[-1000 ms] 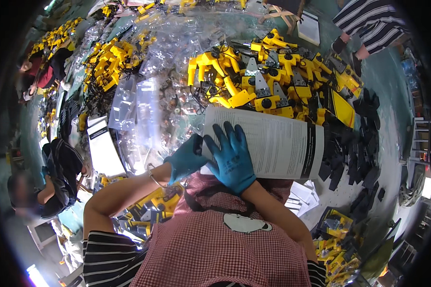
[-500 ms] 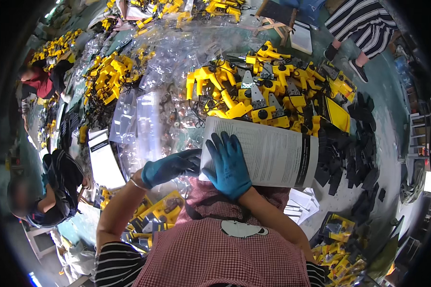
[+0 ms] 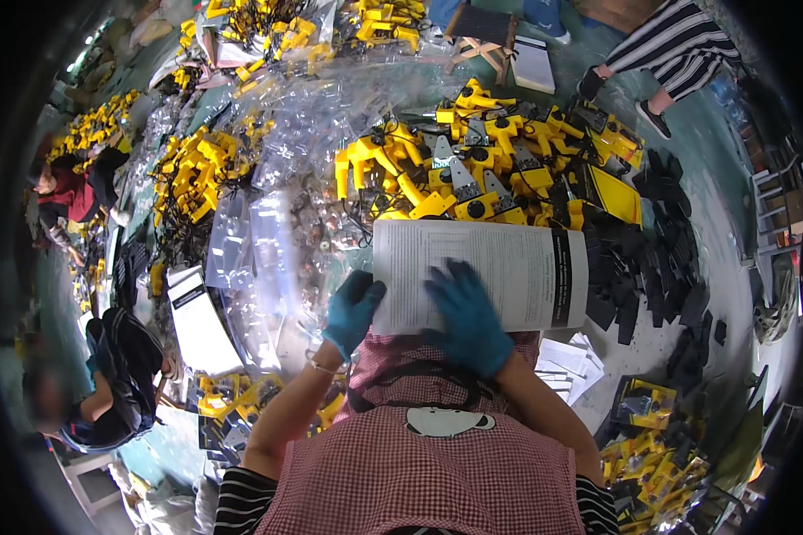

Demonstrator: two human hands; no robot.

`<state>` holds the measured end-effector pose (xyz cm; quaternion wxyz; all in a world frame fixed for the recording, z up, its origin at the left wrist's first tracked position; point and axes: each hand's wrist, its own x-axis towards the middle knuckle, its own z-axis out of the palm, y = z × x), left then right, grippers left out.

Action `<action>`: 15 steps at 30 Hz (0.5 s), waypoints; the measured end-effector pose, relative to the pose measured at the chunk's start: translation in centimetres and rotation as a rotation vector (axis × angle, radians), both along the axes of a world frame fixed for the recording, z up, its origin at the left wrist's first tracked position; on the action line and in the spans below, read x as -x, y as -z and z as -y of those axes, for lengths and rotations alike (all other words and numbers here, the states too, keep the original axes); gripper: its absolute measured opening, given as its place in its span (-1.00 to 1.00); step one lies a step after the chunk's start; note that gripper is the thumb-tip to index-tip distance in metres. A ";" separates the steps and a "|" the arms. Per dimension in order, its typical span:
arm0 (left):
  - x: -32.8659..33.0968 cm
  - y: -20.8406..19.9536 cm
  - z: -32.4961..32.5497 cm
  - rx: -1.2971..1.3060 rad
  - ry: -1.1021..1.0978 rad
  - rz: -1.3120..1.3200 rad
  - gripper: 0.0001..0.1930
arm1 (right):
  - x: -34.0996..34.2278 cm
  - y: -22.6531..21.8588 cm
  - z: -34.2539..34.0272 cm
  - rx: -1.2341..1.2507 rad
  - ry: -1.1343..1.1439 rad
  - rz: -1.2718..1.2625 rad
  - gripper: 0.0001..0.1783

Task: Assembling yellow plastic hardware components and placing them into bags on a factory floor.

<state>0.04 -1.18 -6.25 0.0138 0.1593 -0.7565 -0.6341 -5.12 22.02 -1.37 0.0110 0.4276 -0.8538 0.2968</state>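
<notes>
A large printed sheet (image 3: 500, 276) with a black band near its right end lies across my lap, over a checked apron (image 3: 410, 455). It may be the top of a stack; I cannot tell. My right hand (image 3: 468, 321), in a blue glove, is over the sheet's lower middle with its fingers apart and a little blurred. At the sheet's left edge is my left hand (image 3: 352, 312), gloved too, its fingers curled and its thumb against the edge. Whether paper is pinched in it does not show.
Yellow corded tools (image 3: 482, 160) are heaped beyond the sheet, with black pieces (image 3: 651, 259) at the right. Clear plastic bags (image 3: 272, 241) and a white printed stack (image 3: 202, 321) lie left. Loose papers (image 3: 567, 366) are beside my lap. Other people sit at left; one stands far right.
My right hand has slid right and down across the sheet. My left hand has turned more upright, its fingers now curled at the left edge. The sheet stays on my lap.
</notes>
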 end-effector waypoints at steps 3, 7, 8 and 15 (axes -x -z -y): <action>-0.4 -2.0 0.8 -0.073 0.019 0.198 -0.76 | -1.7 0.0 -7.7 -0.082 0.251 -0.107 -0.19; 0.3 -0.9 0.4 -0.051 0.070 -0.072 -0.65 | -3.8 -0.1 -14.9 -0.146 0.359 -0.080 -0.28; 1.1 -1.7 -0.7 -0.168 0.111 -0.019 -0.58 | -4.2 -0.1 -15.4 -0.143 0.381 -0.083 -0.28; 2.4 -4.3 -4.3 -0.184 0.183 -0.008 -0.54 | -4.2 2.6 -17.7 -0.248 0.478 -0.291 -0.34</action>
